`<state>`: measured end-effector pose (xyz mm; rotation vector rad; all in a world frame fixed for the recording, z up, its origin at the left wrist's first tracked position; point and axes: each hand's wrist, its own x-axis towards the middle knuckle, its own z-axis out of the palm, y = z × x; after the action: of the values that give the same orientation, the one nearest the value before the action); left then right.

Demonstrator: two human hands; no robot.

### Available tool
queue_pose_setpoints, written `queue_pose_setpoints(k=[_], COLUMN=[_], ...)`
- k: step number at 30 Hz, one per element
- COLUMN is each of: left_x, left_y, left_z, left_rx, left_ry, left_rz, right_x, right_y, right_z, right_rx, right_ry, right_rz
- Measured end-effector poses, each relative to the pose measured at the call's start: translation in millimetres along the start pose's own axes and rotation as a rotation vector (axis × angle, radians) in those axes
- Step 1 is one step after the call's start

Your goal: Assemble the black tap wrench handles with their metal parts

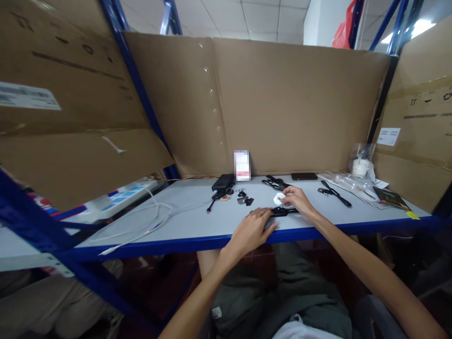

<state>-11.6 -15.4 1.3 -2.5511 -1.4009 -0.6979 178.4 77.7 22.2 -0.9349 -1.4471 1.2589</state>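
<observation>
At the front edge of the grey table, a black strapped device [280, 212] lies flat. My left hand [252, 228] is over its left end, fingers curved on top and thumb apart at the near side; part of the strap is hidden under the fingers. My right hand [295, 200] pinches a small white rounded piece [278, 198] just above the device. Whether the piece touches the device, I cannot tell. Behind my right hand lies another black strapped item [275, 181]. Small dark parts [245, 200] are left of my hands.
A lit phone [242, 165] leans on the cardboard back wall [300, 108]. To the left are a black box [223, 182] and white cables [155, 207]. Rightward lie a dark phone [304, 176], a black strap [336, 194] and plastic bags [348, 181]. Blue posts frame the table.
</observation>
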Motion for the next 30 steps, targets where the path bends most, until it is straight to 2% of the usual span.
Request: queue_pose_setpoints(k=[6, 11, 15, 22, 27, 30], left_x=[-7.0, -14.8, -18.1, -18.8, -16.7, -17.7], left_y=[-3.5, -5.3, -6.1, -2.6, -4.2, -9.2], left_z=[4.7, 6.2, 3.9, -4.4, -8.1, -6.9], left_rx=[-0.045, -0.035, 0.025, 0.019, 0.006, -0.021], left_ry=[0.024, 0.022, 0.000, -0.066, -0.097, -0.145], left_rz=[-0.047, -0.054, -0.080, -0.094, -0.095, -0.103], right_x=[19.3, 42.6, 53.3, 39.6, 33.6, 34.8], right_y=[-16.3, -34.2, -36.0, -14.0, -10.6, -11.9], right_z=[-6.7, -10.6, -9.4, -2.1, 1.0, 1.3], right_rx=[0.031, -0.035, -0.202, -0.130, -0.350, -0.467], right_ry=[-0.163, -0.298, -0.317, -0.387, -0.324, -0.341], right_rz=[0.082, 0.161, 0.104, 0.099, -0.003, -0.035])
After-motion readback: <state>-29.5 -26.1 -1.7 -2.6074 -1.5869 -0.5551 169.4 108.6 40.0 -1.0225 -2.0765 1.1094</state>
